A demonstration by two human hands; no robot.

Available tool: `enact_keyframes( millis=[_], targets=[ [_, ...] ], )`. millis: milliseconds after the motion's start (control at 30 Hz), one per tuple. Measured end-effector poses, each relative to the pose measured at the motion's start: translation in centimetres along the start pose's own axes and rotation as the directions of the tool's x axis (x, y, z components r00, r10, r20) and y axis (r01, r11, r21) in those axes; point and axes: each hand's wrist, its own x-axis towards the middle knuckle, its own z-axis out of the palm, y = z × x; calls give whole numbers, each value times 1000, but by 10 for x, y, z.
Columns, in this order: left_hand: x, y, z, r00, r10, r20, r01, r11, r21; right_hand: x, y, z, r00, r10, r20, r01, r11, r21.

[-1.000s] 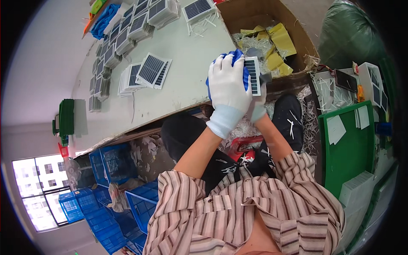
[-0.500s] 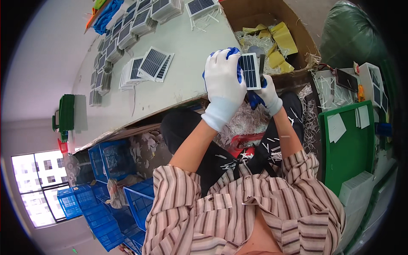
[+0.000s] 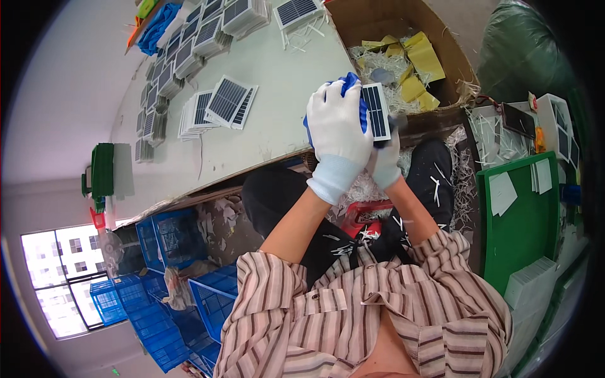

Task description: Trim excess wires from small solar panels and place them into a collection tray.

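Holding a small solar panel [image 3: 375, 112] above the near corner of the work area, the L hand [image 3: 339, 123] is closed on the panel's 9 o'clock edge, fingers together, back of glove toward the viewer. Panel pos.: near the table edge, face visible, long side running approx. 12 to 6 o'clock; dark cells w/ white lines & white border. The R hand [image 3: 386, 154] is at the panel's 5 o'clock corner, blurred & partly hidden; cannot tell if its fingers are wide, narrow or gripping. Gloves: white, w/ blue on the L fingers. Surroundings, clock ref. = held panel. 9 o'clock: loose pile [image 3: 230, 101] of similar panels, fanned, on the pale table [image 3: 277, 129]. 10 o'clock: panel stacks [image 3: 208, 33] in rows, same table. 11 o'clock: another panel [image 3: 295, 11] w/ thin white strips [image 3: 302, 39] just beside it. 1 o'clock: cardboard box [image 3: 444, 38] cont. white paper shreds [image 3: 378, 60] & yellow pcs [image 3: 423, 58]. 2 o'clock: green bag [image 3: 523, 53]. 4 o'clock: green tray [image 3: 520, 220] w/ white cards [image 3: 503, 192]. 6 o'clock: red item [image 3: 360, 214] btwn the legs, kind unclear; white strips also lie on the dark trousers [image 3: 427, 162]. 8 o'clock, well apart: blue crates [image 3: 142, 315], window [image 3: 66, 277] beyond.
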Motion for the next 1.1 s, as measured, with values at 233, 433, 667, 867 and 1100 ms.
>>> enact_keyframes(
  millis=[233, 433, 667, 867, 1100],
  targets=[
    [-2, -5, -1, 995, 100, -5, -100, 990, -102, 47, 2, 3, 962, 273, -3, -269, 950, 159],
    [-1, -6, -3, 998, 33, -59, -38, 995, -92, 37, -77, -21, 806, -422, 415, 580, 422, -697],
    [28, -92, -48, 991, -125, 40, 130, 974, -186, 4, -172, -71, 934, -224, 277, 357, 594, -721],
    [25, -219, -76, 971, -9, 238, -32, 985, 167, -35, -268, -159, 944, 30, -330, -311, 425, -850],
    [23, -135, -82, 993, 104, 51, -107, 992, 61, -67, -328, -282, 819, 293, -494, -496, -72, -865]
  ],
)
